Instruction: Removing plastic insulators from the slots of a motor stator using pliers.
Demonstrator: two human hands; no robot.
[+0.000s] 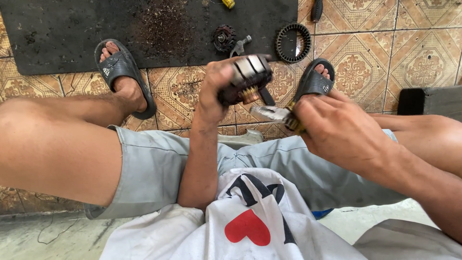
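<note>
A seated person looks down past bare knees and grey shorts at a patterned tile floor (423,62). Along the floor's far edge lies a dark rubber mat (72,29), dusted with rusty grit near its middle. The left hand (214,91) is curled tight around a dark, round motor armature with pale metal segments and a brass-coloured end (245,79), held up above the lap between the two sandalled feet. Just to its right, the right hand (337,127) is closed around the yellow-and-black grip of silver-jawed pliers (274,114), whose tips point left and sit just under the armature's brass end; whether they touch it cannot be told. Behind the hands, near the mat's right edge, rest a small dark toothed wheel (224,37), a grey metal fitting (239,46) and a black ribbed ring-shaped part (293,42), all apart from one another. Judging by these loose pieces, the motor is already taken apart, and the work on the armature is under way, not finished.
</note>
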